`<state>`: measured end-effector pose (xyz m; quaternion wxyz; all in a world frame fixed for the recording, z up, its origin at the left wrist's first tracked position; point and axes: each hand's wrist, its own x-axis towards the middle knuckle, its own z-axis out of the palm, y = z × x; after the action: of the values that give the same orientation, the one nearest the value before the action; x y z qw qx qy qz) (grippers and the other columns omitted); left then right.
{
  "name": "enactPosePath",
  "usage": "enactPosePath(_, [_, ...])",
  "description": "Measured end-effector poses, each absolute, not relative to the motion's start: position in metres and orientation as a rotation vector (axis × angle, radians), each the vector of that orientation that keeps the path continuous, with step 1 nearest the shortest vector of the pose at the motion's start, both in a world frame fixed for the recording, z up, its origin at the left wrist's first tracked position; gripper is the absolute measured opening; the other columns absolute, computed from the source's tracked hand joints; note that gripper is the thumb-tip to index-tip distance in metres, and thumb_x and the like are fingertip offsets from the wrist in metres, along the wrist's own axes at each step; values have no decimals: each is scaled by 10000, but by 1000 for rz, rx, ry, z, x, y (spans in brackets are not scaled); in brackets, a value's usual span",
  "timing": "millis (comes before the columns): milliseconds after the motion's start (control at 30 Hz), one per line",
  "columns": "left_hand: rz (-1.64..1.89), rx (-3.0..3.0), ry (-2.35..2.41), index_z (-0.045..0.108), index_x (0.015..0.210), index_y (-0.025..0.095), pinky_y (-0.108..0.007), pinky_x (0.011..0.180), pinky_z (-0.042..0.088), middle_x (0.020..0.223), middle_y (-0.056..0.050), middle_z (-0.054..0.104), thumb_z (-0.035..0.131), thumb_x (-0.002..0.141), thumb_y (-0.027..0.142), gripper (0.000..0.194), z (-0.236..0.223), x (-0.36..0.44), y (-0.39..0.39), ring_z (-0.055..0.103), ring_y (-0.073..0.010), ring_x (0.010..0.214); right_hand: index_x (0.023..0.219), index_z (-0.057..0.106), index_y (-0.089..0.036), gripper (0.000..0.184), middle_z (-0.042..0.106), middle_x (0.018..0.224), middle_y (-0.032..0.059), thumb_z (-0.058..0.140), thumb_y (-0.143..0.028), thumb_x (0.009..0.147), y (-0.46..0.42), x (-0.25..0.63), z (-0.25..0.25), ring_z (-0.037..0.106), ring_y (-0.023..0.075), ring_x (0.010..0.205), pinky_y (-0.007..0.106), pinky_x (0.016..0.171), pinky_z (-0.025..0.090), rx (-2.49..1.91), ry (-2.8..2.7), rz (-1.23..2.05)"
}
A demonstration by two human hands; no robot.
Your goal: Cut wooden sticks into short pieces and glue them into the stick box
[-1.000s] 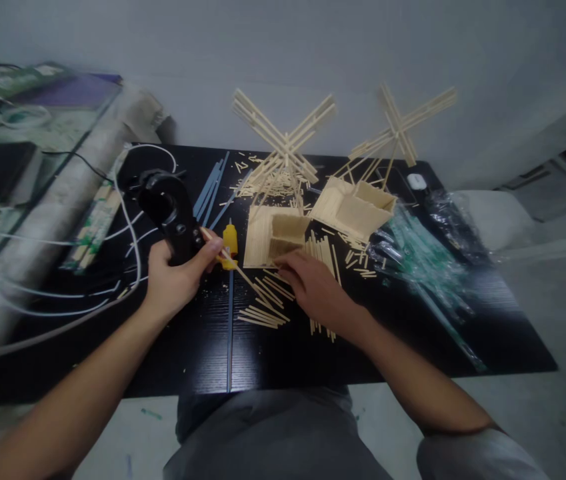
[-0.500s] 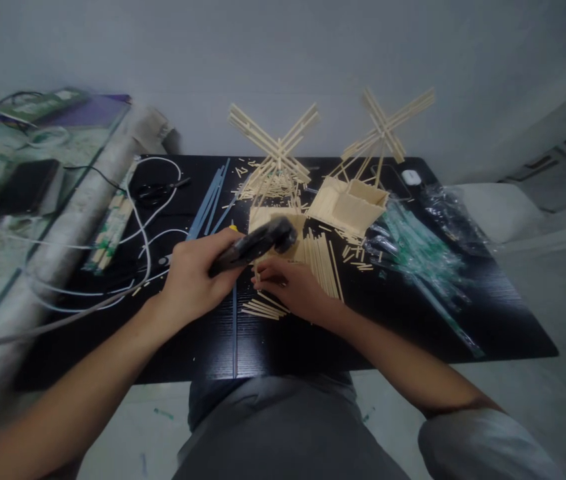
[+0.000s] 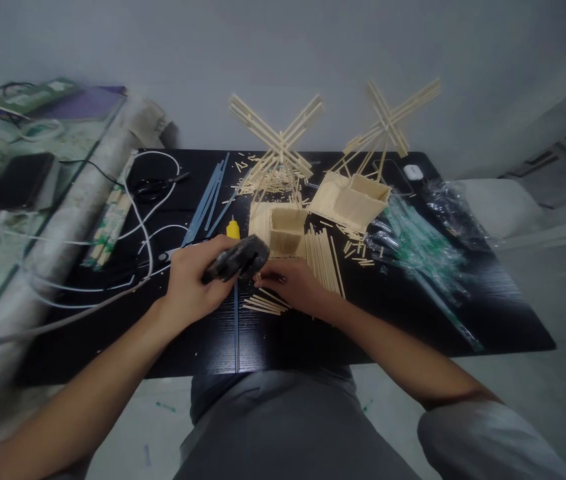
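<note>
My left hand (image 3: 193,277) is closed around a black hand tool (image 3: 243,259) with a blunt, thick head; its exact kind is not clear. The tool's head points right, close to the fingertips of my right hand (image 3: 290,283). That hand is pinched together over the table, and what it holds is too small to make out. Just behind the tool is a yellow nozzle-like tip (image 3: 233,229). Beyond my hands stands a windmill model (image 3: 281,148) of thin wooden sticks, with an open wooden box (image 3: 287,220) at its base. Short sticks (image 3: 265,303) lie beside my right hand.
A second stick windmill (image 3: 355,200) stands to the right, near plastic packaging (image 3: 425,247). Long sticks (image 3: 323,260) lie right of the box. Blue-grey strips (image 3: 205,207), black scissors (image 3: 155,189) and white cables (image 3: 147,247) occupy the left of the black table (image 3: 387,333).
The black tool's head has come down and left, nearer my right fingertips. More of the wooden box and the yellow tip now shows. My right hand stays nearly in place.
</note>
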<state>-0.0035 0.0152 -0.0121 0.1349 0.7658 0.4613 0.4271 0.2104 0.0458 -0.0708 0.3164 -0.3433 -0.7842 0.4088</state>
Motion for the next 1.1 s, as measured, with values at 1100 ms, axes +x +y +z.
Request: enactPosePath(1100, [3,2512,2069,552,1307,108,-467,824,523,1085,-186,669,421,1015,390,426,-21,-33,-39,672,-359,959,1292,528,-220,494,787,880,-18,785,-143,876,40,211,-74,787,172,885,303,870,570,-954,-1993,1197])
